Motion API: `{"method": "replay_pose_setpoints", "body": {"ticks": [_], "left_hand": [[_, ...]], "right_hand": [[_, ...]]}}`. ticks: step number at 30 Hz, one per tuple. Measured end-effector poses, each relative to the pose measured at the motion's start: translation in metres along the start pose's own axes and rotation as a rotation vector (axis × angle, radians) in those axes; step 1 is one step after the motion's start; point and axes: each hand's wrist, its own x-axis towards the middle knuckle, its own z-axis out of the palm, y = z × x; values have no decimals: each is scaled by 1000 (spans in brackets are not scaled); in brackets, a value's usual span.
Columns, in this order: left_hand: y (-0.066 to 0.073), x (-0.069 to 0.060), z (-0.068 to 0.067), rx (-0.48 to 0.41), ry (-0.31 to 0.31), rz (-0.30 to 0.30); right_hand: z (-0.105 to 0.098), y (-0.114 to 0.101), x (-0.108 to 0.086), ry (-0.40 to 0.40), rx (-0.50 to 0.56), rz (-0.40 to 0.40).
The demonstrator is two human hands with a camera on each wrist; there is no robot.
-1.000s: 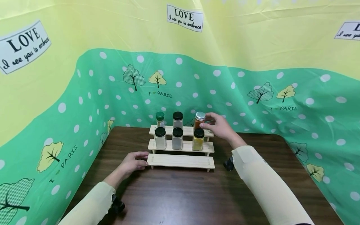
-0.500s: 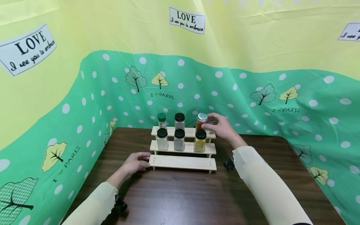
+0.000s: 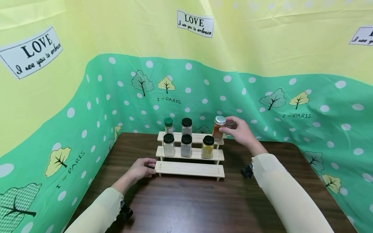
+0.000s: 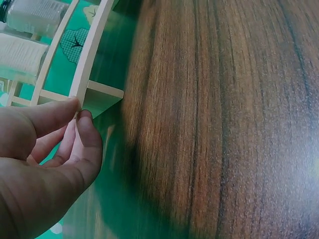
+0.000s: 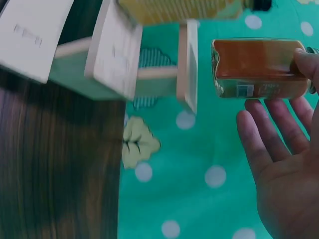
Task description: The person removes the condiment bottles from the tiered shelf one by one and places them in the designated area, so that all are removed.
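My right hand (image 3: 240, 132) pinches a spice jar of orange-red powder (image 5: 259, 67) with a silver lid; in the right wrist view a gap shows between the jar's base and the top shelf. My left hand (image 3: 141, 169) pinches the left end of the bottom shelf of a three-step wooden rack (image 3: 189, 168) between thumb and fingers. On the top step stand a green-lidded jar (image 3: 168, 125) and a black-lidded jar (image 3: 186, 127). The middle step bears a jar of white powder (image 3: 169, 145), a jar of grey powder (image 3: 186, 146) and a jar of yellow powder (image 3: 207, 147).
The rack stands on a dark wooden table (image 3: 186, 204), towards its back edge. Behind and to the left hangs a green and yellow printed cloth (image 3: 204, 90). A small black device sits at each wrist.
My right hand has lifted the silver-lidded jar off the top shelf and moved it slightly right. My left hand stays at the rack's end. The head view has shifted a little.
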Motion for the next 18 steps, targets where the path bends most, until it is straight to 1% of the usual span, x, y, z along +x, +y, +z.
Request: {"method": "replay_pose_setpoints", "body": {"ticks": [5,8,13,18], "left_hand": [[-2,1,-2,-22,-4,-12],[-3,3,-3,-39,2,-16],[-6,3,-3,-36,8,-22],[-3,2,-1,-8,7,-15]], "right_hand": [[-19,7,-9,-5,-34,28],[-28,14,-15,-14,-58,38],[-36,34,-26,-27,-50,57],[-38,50,-40,-47,-60,56]]}}
